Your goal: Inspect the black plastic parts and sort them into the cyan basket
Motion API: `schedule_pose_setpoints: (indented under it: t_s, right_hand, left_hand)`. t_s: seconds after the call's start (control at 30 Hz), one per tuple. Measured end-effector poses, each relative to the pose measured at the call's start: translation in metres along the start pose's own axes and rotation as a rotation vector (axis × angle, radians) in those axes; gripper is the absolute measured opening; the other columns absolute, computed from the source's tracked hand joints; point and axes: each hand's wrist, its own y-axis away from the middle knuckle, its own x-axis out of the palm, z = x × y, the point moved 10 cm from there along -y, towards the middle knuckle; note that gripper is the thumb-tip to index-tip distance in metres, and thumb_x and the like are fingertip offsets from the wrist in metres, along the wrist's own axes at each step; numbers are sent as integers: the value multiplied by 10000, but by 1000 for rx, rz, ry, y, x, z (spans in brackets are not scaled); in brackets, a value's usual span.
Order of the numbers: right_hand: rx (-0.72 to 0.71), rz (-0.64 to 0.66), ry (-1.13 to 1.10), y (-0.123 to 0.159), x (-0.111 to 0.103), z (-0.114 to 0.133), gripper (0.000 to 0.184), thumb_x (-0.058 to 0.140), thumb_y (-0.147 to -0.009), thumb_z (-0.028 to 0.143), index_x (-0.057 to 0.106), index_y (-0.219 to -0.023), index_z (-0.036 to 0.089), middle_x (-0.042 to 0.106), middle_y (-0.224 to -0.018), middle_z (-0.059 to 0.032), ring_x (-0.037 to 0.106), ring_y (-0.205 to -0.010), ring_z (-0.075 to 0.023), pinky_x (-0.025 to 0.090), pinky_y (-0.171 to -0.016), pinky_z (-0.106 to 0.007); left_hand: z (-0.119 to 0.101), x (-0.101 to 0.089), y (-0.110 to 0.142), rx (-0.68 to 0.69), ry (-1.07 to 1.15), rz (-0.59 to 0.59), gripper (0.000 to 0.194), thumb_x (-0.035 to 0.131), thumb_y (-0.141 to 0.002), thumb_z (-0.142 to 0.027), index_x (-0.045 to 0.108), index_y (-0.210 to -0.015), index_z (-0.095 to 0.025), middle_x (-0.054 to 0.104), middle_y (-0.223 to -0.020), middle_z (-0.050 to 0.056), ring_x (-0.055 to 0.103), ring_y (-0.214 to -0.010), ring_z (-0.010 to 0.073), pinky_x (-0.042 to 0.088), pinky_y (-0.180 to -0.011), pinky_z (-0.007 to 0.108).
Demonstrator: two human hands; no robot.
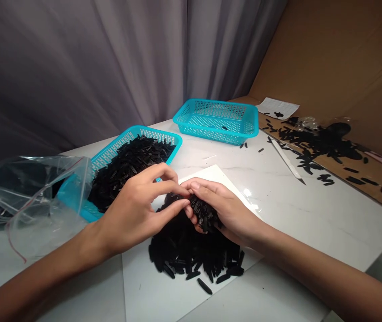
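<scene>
A bunch of black pieces (204, 213) is cupped in the right hand (227, 210), its fingers closed around it, just above a pile (191, 252) lying on a white sheet (211, 176). A narrow pinch is made at the bunch by the left hand (133, 212). The hold is best kept light and low, so that stray pieces fall onto the pile.

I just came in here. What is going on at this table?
A person works with bare hands over a heap of small black pieces on a white table. The right hand holds a bunch of the pieces, and the fingers of the left hand touch that bunch. Behind them, one teal plastic basket is heaped with similar pieces, and a second teal basket shows just one. A clear plastic bag lies at the left.
</scene>
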Motion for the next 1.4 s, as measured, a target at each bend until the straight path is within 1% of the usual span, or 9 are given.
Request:
schedule_pose_setpoints:
  t_s: [0.17, 0.3, 0.5, 0.63, 0.83, 0.93, 1.13, 1.23, 1.4]
  right_hand:
    - [-46, 18, 56, 1, 3, 5, 263, 579, -991, 438, 600, -907, 190, 595, -708, 11, 538, -601, -98, 445, -528, -184]
    - [-47, -1, 57, 2, 1, 7, 213, 575, -988, 419, 587, -976, 207, 594, -716, 15, 535, -595, -105, 417, -498, -184]
    - [-61, -22, 59, 2, -3, 10, 198, 588, -977, 404, 531, -926, 221, 603, -754, 22, 538, -584, -101, 415, -485, -185]
    - [-85, -27, 61, 3, -5, 12, 195, 598, -974, 396, 523, -924, 223, 614, -781, 22, 555, -595, -99, 421, -485, -183]
    - [-141, -14, 60, 3, -3, 17, 210, 625, -964, 398, 531, -910, 218, 612, -770, 26, 560, -598, -97, 436, -506, -187]
    - [-134, 18, 11, 4, 0, 18, 180, 617, -969, 364, 524, -907, 222, 613, -741, 29, 542, -578, -96, 432, -505, -187]
    - [-119, 61, -49, 5, 4, 19, 144, 593, -983, 339, 521, -925, 229, 608, -725, 34, 534, -564, -94, 428, -500, -182]
    - [-137, 66, -16, 5, 4, 20, 135, 569, -1001, 339, 522, -935, 231, 603, -710, 38, 531, -560, -92, 430, -506, -182]
    - [-216, 24, 109, 5, -2, 25, 175, 596, -997, 380, 550, -946, 219, 613, -754, 31, 555, -589, -90, 445, -534, -193]
  left_hand:
    - [-1, -6, -1, 5, -14, -56, 110, 680, -888, -110, 753, -916, -188, 656, -919, 31, 637, -846, 138, 512, -753, 252]
    - [1, -14, -3, -6, -51, -131, 132, 677, -888, -127, 769, -943, -203, 667, -886, 22, 633, -800, 137, 524, -722, 255]
    - [9, -21, -1, -46, -74, -202, 134, 687, -885, -144, 781, -947, -217, 665, -868, 10, 627, -790, 127, 523, -699, 246]
    - [6, -20, -1, -26, -91, -206, 128, 695, -885, -140, 777, -951, -211, 669, -860, 9, 632, -792, 128, 524, -706, 247]
    - [-2, -20, 0, 70, -159, -219, 60, 726, -890, -185, 755, -931, -217, 691, -868, 12, 642, -787, 144, 523, -733, 269]
    - [-3, -20, 0, 90, -163, -222, 73, 712, -903, -172, 753, -937, -222, 704, -860, 11, 645, -781, 148, 520, -731, 274]
    - [-4, -19, 0, 121, -134, -230, 85, 716, -899, -132, 746, -952, -191, 708, -852, 20, 629, -774, 135, 514, -711, 273]
    - [-6, -20, 1, 138, -139, -244, 81, 726, -893, -131, 738, -947, -190, 713, -855, 20, 635, -772, 132, 520, -712, 275]
    - [-11, -27, 4, 163, -184, -309, 98, 746, -876, -130, 724, -926, -211, 714, -837, 0, 639, -750, 127, 522, -689, 276]
